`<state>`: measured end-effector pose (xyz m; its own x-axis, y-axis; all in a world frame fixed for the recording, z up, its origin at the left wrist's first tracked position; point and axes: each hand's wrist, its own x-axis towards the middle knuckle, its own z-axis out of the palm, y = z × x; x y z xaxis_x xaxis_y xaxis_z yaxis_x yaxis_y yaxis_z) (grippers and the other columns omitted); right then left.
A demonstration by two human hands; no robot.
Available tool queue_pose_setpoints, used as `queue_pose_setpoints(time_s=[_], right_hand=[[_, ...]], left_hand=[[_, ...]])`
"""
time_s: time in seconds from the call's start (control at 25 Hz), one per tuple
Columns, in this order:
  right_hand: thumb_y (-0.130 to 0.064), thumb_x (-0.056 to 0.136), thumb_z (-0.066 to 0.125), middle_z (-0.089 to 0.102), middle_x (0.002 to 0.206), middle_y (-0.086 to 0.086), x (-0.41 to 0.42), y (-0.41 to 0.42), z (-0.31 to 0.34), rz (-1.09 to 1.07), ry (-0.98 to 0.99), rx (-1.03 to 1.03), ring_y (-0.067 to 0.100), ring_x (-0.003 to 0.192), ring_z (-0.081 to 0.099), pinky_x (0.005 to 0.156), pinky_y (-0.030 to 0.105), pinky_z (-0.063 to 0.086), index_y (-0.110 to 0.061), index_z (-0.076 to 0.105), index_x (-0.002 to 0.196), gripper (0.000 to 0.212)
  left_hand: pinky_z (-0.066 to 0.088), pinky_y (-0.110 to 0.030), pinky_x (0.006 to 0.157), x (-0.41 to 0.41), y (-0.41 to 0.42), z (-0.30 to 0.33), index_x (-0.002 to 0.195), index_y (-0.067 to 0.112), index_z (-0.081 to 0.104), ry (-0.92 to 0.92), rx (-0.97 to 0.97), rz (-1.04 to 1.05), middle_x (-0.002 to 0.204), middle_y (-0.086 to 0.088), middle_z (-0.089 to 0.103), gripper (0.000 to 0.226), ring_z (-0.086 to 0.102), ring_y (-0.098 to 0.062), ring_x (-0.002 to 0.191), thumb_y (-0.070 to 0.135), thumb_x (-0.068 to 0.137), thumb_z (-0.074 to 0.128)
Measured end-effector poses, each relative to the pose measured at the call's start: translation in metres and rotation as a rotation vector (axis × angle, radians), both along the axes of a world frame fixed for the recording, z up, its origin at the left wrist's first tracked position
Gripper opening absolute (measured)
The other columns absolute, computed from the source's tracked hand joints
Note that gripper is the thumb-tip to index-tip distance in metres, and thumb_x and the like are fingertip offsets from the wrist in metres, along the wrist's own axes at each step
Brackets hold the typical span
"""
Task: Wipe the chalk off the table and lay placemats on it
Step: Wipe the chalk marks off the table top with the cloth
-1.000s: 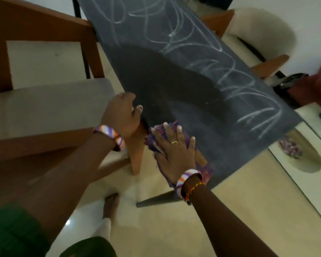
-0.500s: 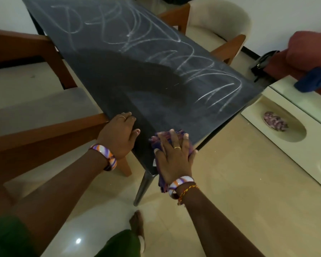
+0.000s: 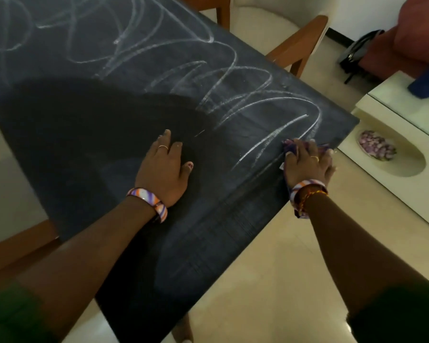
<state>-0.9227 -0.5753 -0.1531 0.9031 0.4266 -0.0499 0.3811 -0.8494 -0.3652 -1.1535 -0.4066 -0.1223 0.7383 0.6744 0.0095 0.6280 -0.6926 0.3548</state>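
At table [image 3: 84, 134] edge, R hand [image 3: 307, 167] flat, pressing cloth [image 3: 290, 147]; L hand [image 3: 162, 169] flat on tabletop.

right hand [image 3: 307, 167] pressing cloth [image 3: 290, 147], chalked table [image 3: 109, 115]

Head camera looks steeply down, close over the table [image 3: 84, 134].

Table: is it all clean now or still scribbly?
Still scribbly. White chalk lines cover the far part of the table; only the near part looks wiped dark. The right hand presses the cloth.
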Motion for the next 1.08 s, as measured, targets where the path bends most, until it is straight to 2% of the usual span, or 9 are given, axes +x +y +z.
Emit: queue_pose_setpoints(time_s=[0.12, 0.24, 0.32, 0.48, 0.56, 0.64, 0.8, 0.96, 1.08], right_hand=[[-0.04, 0.096, 0.019, 0.016, 0.157, 0.002, -0.058, 0.008, 0.014, 0.191, -0.189, -0.094, 0.036, 0.144, 0.008, 0.116, 0.053, 0.009, -0.03, 0.025, 0.148, 0.053], [-0.044, 0.095, 0.014, 0.005, 0.159, -0.003, -0.11, 0.005, 0.011, 0.553, -0.11, -0.147, 0.03, 0.146, -0.003, 0.116, 0.04, -0.005, -0.033, 0.013, 0.15, 0.056], [-0.049, 0.095, 0.011, 0.005, 0.159, -0.005, -0.093, 0.001, 0.017, 0.697, -0.157, -0.174, 0.026, 0.146, -0.004, 0.114, 0.036, -0.008, -0.035, 0.01, 0.149, 0.056], [-0.041, 0.1, 0.026, 0.008, 0.159, -0.001, 0.001, 0.05, 0.016, 0.524, -0.093, -0.171, 0.029, 0.146, -0.003, 0.118, 0.047, -0.002, -0.032, 0.016, 0.149, 0.051], [-0.038, 0.1, 0.029, 0.007, 0.16, 0.0, 0.002, 0.088, 0.016, 0.533, -0.101, -0.189, 0.032, 0.146, -0.001, 0.118, 0.048, 0.0, -0.03, 0.017, 0.15, 0.052], [-0.037, 0.099, 0.032, 0.007, 0.159, 0.001, -0.03, 0.091, 0.016, 0.752, -0.138, -0.163, 0.032, 0.146, 0.0, 0.116, 0.047, 0.002, -0.03, 0.018, 0.15, 0.053], [-0.046, 0.096, 0.024, 0.003, 0.158, -0.008, -0.04, 0.019, 0.022, 1.185, -0.11, -0.082, 0.015, 0.143, -0.011, 0.112, 0.032, -0.012, -0.037, 0.009, 0.148, 0.054], [-0.043, 0.099, 0.024, 0.006, 0.159, -0.004, 0.028, 0.067, 0.019, 0.99, -0.137, -0.172, 0.025, 0.146, -0.003, 0.117, 0.041, -0.003, -0.035, 0.011, 0.149, 0.052], [-0.04, 0.1, 0.028, 0.003, 0.16, -0.001, 0.01, 0.112, 0.015, 0.926, -0.12, -0.191, 0.031, 0.146, -0.004, 0.117, 0.047, -0.001, -0.032, 0.012, 0.15, 0.054]], left_hand=[[0.012, -0.039, 0.117, 0.015, -0.001, -0.004, 0.14, 0.002, 0.033, -0.018, -0.008, 0.109, 0.154, -0.021, 0.011, 0.051, 0.013, -0.034, 0.143, 0.027, 0.097, 0.042], [0.01, -0.042, 0.117, 0.019, -0.001, -0.007, 0.14, 0.001, 0.034, 0.003, -0.024, 0.228, 0.154, -0.021, 0.016, 0.048, 0.014, -0.034, 0.143, 0.025, 0.098, 0.038], [0.01, -0.042, 0.117, 0.019, -0.001, -0.011, 0.141, 0.002, 0.032, 0.02, -0.027, 0.272, 0.154, -0.019, 0.018, 0.048, 0.013, -0.032, 0.143, 0.024, 0.098, 0.035], [0.008, -0.039, 0.117, 0.022, 0.0, -0.016, 0.143, 0.005, 0.03, 0.012, -0.023, 0.313, 0.154, -0.015, 0.018, 0.048, 0.014, -0.029, 0.144, 0.021, 0.098, 0.033], [0.009, -0.038, 0.117, 0.024, 0.001, -0.016, 0.142, 0.004, 0.032, -0.007, -0.009, 0.334, 0.154, -0.014, 0.02, 0.047, 0.016, -0.029, 0.143, 0.019, 0.098, 0.034], [0.009, -0.036, 0.117, 0.025, 0.0, -0.014, 0.142, 0.004, 0.034, -0.01, -0.01, 0.356, 0.153, -0.014, 0.023, 0.045, 0.019, -0.028, 0.143, 0.017, 0.098, 0.035], [0.009, -0.034, 0.118, 0.026, -0.003, -0.01, 0.142, 0.006, 0.033, 0.011, -0.024, 0.379, 0.153, -0.012, 0.023, 0.046, 0.018, -0.026, 0.143, 0.018, 0.099, 0.035], [0.008, -0.032, 0.117, 0.028, -0.004, -0.01, 0.143, 0.008, 0.033, 0.034, -0.034, 0.418, 0.154, -0.009, 0.023, 0.045, 0.017, -0.024, 0.143, 0.019, 0.099, 0.034], [0.009, -0.032, 0.118, 0.029, -0.004, -0.013, 0.143, 0.008, 0.034, 0.027, -0.009, 0.435, 0.154, -0.009, 0.024, 0.045, 0.018, -0.023, 0.143, 0.016, 0.098, 0.035]])
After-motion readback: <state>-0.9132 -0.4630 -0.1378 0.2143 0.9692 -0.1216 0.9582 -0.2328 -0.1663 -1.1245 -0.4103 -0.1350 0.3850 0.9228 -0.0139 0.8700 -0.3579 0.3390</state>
